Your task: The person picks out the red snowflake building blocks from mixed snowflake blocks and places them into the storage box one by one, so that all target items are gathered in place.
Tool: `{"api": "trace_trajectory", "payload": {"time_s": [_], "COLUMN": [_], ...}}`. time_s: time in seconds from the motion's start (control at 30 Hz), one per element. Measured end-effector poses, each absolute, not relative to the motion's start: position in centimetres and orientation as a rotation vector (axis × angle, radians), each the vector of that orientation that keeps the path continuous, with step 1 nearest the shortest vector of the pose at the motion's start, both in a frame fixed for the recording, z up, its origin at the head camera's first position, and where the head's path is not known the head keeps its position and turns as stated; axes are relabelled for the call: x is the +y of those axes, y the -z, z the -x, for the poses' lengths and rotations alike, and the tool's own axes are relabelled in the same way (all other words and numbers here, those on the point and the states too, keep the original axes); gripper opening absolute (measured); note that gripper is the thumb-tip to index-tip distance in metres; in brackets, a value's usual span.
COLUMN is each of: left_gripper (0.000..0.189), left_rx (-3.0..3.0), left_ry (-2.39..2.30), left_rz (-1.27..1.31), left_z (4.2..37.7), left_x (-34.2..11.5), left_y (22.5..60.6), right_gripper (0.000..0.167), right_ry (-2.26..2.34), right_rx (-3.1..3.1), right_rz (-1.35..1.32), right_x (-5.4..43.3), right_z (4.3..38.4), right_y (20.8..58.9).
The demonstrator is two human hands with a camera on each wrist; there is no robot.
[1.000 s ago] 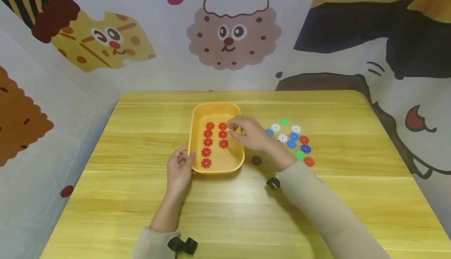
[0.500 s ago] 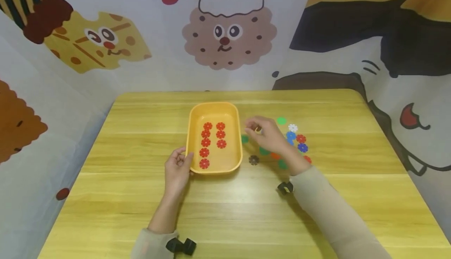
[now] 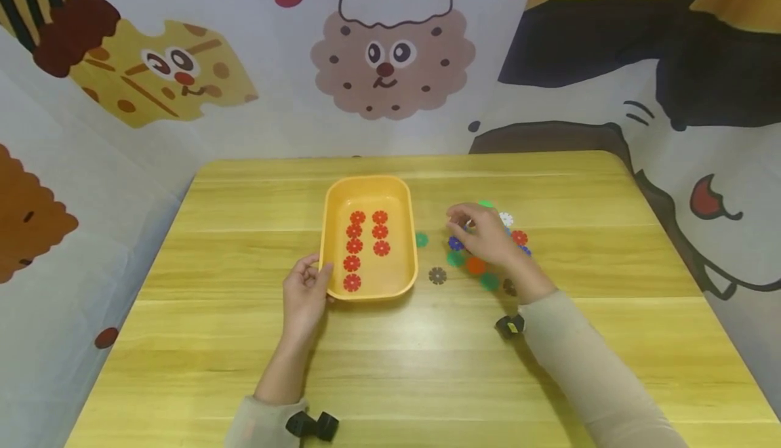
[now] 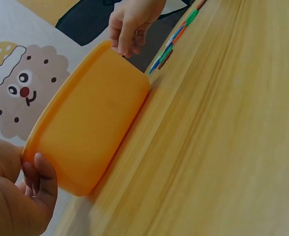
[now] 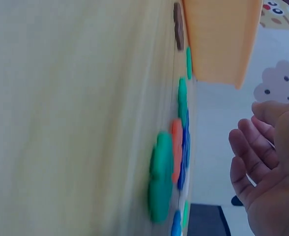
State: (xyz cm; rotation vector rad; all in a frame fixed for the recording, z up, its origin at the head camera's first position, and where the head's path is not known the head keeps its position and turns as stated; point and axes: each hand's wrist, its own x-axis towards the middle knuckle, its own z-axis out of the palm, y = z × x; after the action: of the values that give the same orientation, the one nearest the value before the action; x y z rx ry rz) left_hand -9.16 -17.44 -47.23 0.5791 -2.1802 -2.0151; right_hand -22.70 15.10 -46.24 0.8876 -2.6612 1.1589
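Note:
My left hand (image 3: 305,295) grips the front left corner of an orange-yellow plastic tray (image 3: 399,275), its thumb at the rim and fingers against the outer wall. Inside lie red snowflake-shaped discs, a longer left column (image 3: 352,263) and a right column of three (image 3: 381,232). To the right of the tray, my right hand (image 3: 485,234) hovers over scattered snowflake discs, partly hiding them. Its fingers (image 5: 255,147) are loosely bent and nothing shows between them in the right wrist view. Beneath and around it are an orange disc (image 3: 475,266), a blue disc (image 3: 455,243) and several green ones.
A brown disc (image 3: 437,276) and a green disc (image 3: 422,239) lie between the tray and the pile. The wooden table (image 3: 390,367) has its far edge against a cartoon-printed cloth (image 3: 281,116).
My right hand has moved rightward, out from over the tray to above the loose discs. The left hand stays on the tray, and the red discs keep their places.

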Motion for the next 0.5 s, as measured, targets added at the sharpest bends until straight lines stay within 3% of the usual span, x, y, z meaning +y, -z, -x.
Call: {"api": "trace_trajectory", "payload": {"time_s": [0.5], "left_gripper": [0.030], "left_rx": [-2.162], "left_ry": [2.026], "left_rz": [-0.548], "left_z": [9.1], "left_x": [-17.6], "left_y": [47.5], "right_gripper": [0.028], "right_ry": [-1.017], "right_rx": [-2.781], "right_rz": [-0.720], "right_x": [19.6], "right_z": [23.2], "right_y": [46.7]}}
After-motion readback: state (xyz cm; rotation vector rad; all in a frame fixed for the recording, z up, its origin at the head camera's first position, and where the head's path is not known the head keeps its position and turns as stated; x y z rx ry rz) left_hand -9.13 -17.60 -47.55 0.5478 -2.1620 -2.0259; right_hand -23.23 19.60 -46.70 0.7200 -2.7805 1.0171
